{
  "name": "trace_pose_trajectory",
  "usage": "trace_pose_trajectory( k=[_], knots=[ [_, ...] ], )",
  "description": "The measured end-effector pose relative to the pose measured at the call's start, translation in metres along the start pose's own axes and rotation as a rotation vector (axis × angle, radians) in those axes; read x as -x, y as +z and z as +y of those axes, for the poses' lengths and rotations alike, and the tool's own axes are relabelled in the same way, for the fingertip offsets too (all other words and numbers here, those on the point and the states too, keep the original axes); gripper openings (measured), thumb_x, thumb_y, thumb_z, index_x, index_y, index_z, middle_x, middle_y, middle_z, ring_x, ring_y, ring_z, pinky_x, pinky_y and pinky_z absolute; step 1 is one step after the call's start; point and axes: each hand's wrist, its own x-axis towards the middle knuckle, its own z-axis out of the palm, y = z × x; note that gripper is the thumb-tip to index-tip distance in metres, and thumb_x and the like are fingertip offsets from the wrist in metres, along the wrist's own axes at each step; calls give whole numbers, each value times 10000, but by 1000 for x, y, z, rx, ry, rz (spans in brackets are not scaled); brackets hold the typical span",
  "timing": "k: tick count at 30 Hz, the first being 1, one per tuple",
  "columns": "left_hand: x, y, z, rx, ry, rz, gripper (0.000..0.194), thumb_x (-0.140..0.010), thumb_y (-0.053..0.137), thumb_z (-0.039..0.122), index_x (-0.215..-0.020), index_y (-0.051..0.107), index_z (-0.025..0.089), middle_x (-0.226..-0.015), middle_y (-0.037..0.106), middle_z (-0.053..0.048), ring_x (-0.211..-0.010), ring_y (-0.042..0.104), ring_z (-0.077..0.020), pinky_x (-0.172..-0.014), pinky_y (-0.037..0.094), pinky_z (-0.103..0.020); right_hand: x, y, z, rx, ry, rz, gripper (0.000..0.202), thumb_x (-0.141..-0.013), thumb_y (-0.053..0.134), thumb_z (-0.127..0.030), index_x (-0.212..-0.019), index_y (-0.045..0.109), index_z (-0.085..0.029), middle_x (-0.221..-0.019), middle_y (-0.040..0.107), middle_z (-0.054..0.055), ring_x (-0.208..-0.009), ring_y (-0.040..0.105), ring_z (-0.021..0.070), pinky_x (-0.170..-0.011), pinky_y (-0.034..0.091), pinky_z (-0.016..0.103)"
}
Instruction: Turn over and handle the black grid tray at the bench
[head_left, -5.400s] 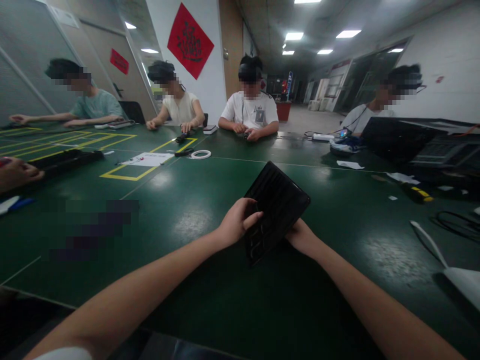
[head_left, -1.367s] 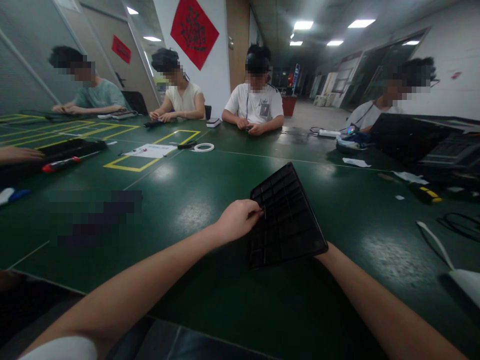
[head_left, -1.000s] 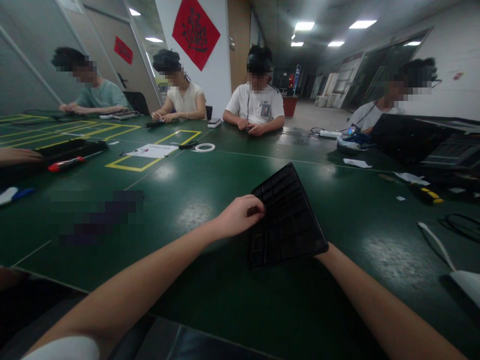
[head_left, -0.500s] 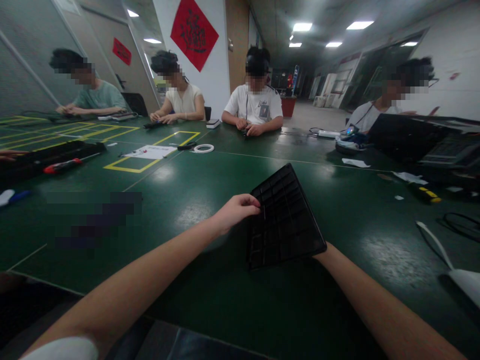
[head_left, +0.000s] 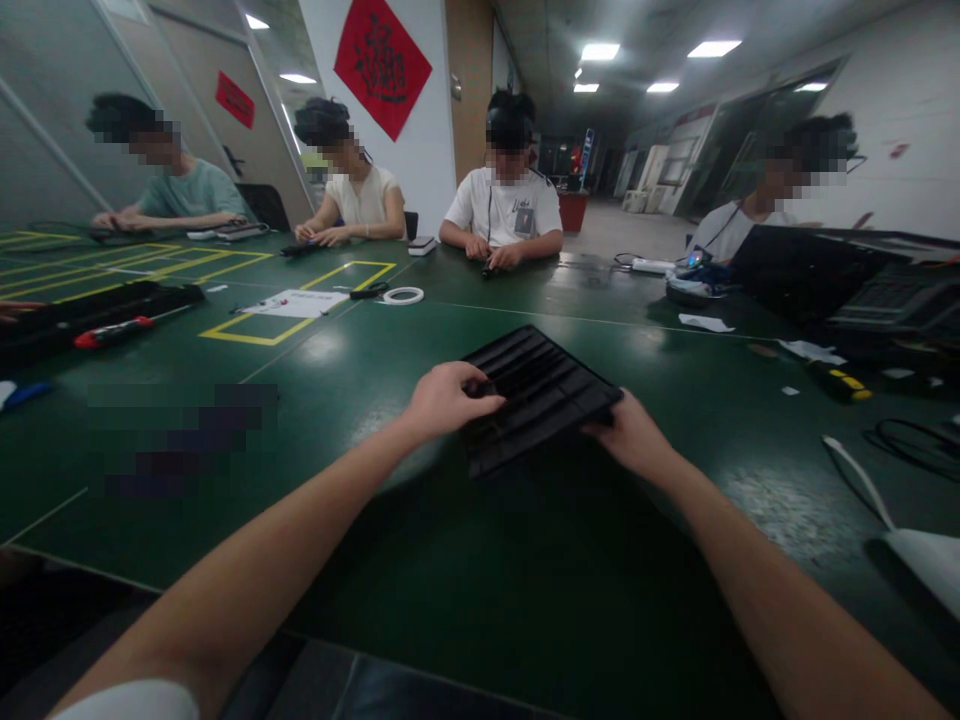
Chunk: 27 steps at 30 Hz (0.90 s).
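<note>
A flat black tray [head_left: 541, 392] divided into rows of shallow compartments is held tilted above the green table. My left hand [head_left: 448, 402] is closed on its left edge, the thumb lying over the compartments. Between that thumb and the curled fingers shows something dark that I cannot tell apart from the tray. At the opposite edge, by the right corner, my right hand [head_left: 634, 432] grips the tray, with most of its fingers hidden underneath.
The green table [head_left: 570, 600] bears a white tape roll [head_left: 403, 295], a paper sheet [head_left: 296, 303] and a red-handled screwdriver [head_left: 112, 332]. On the right lie a yellow-and-black tool [head_left: 844, 382] and a white cable [head_left: 859, 480]. Several people sit around the far side.
The tray has tipped from steeply raised to flatter and lower. My right hand has come into view at its right edge, while my left hand has shifted slightly left.
</note>
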Motion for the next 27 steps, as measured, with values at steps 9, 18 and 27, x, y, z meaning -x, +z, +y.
trace_pose_trajectory(
  k=[9, 18, 27],
  knots=[
    [-5, -53, -99, -390, -624, 75, 461, -669, 547, 596, -578, 505, 146, -574, 432, -31, -716, 479, -214, -601, 313, -271, 12, -51, 60, 337, 766, -84, 605, -782, 373, -486, -1281, 359, -144, -1286, 365, 235, -1158, 307, 452, -846, 257, 637],
    [-6, -39, -90, -295, -548, 64, 395, -676, 604, 469, -510, 420, 161, -558, 404, -16, -741, 481, -209, -668, 330, -283, 7, -30, 67, 271, 588, -145, 526, -781, 402, -420, -1185, 469, -89, -1195, 457, 247, -1097, 394, 428, -843, 319, 601],
    [-4, 30, -12, 105, -4, 27, 384, -716, 574, 474, -937, 604, 162, -932, 617, -93, -835, 554, -214, -712, 406, -301, 2, 23, -22, -448, 86, -143, 398, -715, 526, -295, -1082, 533, -142, -1143, 549, 106, -1089, 472, 242, -1008, 331, 461]
  ],
)
